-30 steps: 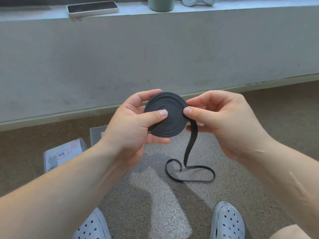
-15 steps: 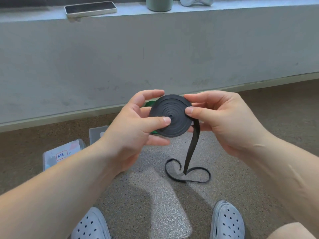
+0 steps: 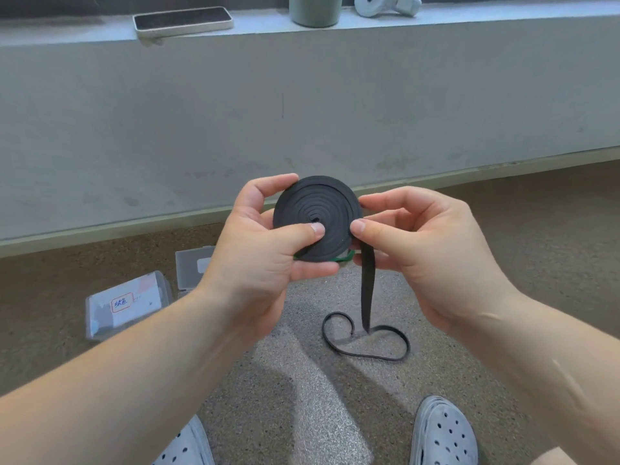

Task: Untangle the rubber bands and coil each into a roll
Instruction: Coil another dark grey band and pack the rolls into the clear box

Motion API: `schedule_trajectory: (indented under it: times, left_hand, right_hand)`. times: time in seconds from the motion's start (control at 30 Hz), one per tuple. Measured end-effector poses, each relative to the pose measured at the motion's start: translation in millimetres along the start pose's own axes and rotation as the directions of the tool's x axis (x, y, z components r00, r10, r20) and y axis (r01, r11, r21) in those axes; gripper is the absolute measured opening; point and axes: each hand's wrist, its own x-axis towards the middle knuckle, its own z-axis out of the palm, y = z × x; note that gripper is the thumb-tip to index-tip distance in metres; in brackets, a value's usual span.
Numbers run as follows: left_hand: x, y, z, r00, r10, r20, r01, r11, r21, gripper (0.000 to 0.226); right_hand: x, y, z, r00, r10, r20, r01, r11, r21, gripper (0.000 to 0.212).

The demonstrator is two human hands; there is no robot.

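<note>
A black rubber band is wound into a flat spiral roll (image 3: pixel 317 213) held up in front of me. My left hand (image 3: pixel 268 250) grips the roll, thumb pressed near its centre and fingers behind it. My right hand (image 3: pixel 419 246) pinches the roll's right edge where the loose strip leaves it. That free tail (image 3: pixel 367 297) hangs straight down and ends in two loops on the floor (image 3: pixel 369 344). A sliver of green band (image 3: pixel 345 258) peeks out behind the roll's lower edge; the rest of it is hidden.
Two clear plastic boxes, one labelled (image 3: pixel 125 303) and one behind it (image 3: pixel 193 270), stand on the speckled floor at left. My grey perforated shoes (image 3: pixel 444 434) are at the bottom. A concrete ledge carries a phone (image 3: pixel 183 20), a green cup (image 3: pixel 315 10) and a white controller (image 3: pixel 385 5).
The roll has grown slightly as more strip was wound on. The floor loops have pulled in tighter and nearer, and my left thumb has slid toward the roll's centre.
</note>
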Motion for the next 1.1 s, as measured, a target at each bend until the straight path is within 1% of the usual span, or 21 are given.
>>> schedule_trajectory:
  times: [0.07, 0.17, 0.27, 0.33, 0.4, 0.47, 0.5, 0.63, 0.83, 0.97, 1.1]
  left_hand:
    - [-2, -2, 1, 1.0, -0.003, 0.001, 0.003, 1.0, -0.005, 0.051]
    - [-4, -4, -1, 0.997, -0.056, 0.043, 0.055, 0.998, 0.021, 0.049]
    - [2, 0, -8, 0.994, -0.088, 0.068, 0.075, 0.982, 0.175, 0.036]
    - [7, 4, -13, 0.993, -0.077, 0.092, 0.051, 0.964, 0.262, 0.032]
    - [10, 8, -15, 0.979, -0.099, 0.179, 0.035, 0.944, 0.329, 0.038]
    - [12, 10, -15, 0.949, -0.153, 0.274, 0.037, 0.921, 0.388, 0.049]
    - [12, 10, -16, 0.939, -0.17, 0.298, 0.041, 0.917, 0.396, 0.051]
    - [10, 9, -15, 0.938, -0.16, 0.307, 0.037, 0.928, 0.37, 0.053]
    - [6, 1, -10, 0.983, -0.056, 0.177, 0.013, 0.971, 0.237, 0.049]
    - [4, 3, -7, 0.994, -0.032, 0.107, 0.015, 0.987, 0.161, 0.048]
    - [2, 6, -4, 0.999, -0.027, 0.046, 0.024, 0.999, 0.046, 0.046]
  right_hand:
    - [-2, 0, 2, 1.0, -0.018, -0.014, 0.018, 1.0, 0.014, 0.016]
    - [-3, -1, 1, 0.999, -0.039, -0.035, 0.04, 0.999, 0.028, 0.016]
    - [3, -3, -5, 0.999, -0.038, -0.023, 0.037, 0.999, -0.025, 0.016]
    - [7, -7, -10, 0.999, -0.008, 0.033, 0.01, 0.998, -0.058, 0.016]
    - [9, -10, -13, 0.995, 0.009, 0.099, 0.0, 0.996, -0.09, 0.017]
    - [11, -10, -15, 0.992, -0.006, 0.124, 0.024, 0.989, -0.147, 0.017]
    - [11, -9, -15, 0.992, -0.016, 0.127, 0.038, 0.984, -0.173, 0.017]
    - [11, -9, -16, 0.991, -0.014, 0.132, 0.037, 0.984, -0.174, 0.013]
    - [11, -9, -15, 0.998, -0.021, 0.067, 0.031, 0.989, -0.143, 0.011]
    - [9, -10, -13, 0.998, -0.012, 0.059, 0.019, 0.992, -0.126, 0.014]
    - [8, -9, -12, 0.998, -0.003, 0.055, 0.008, 0.995, -0.098, 0.017]
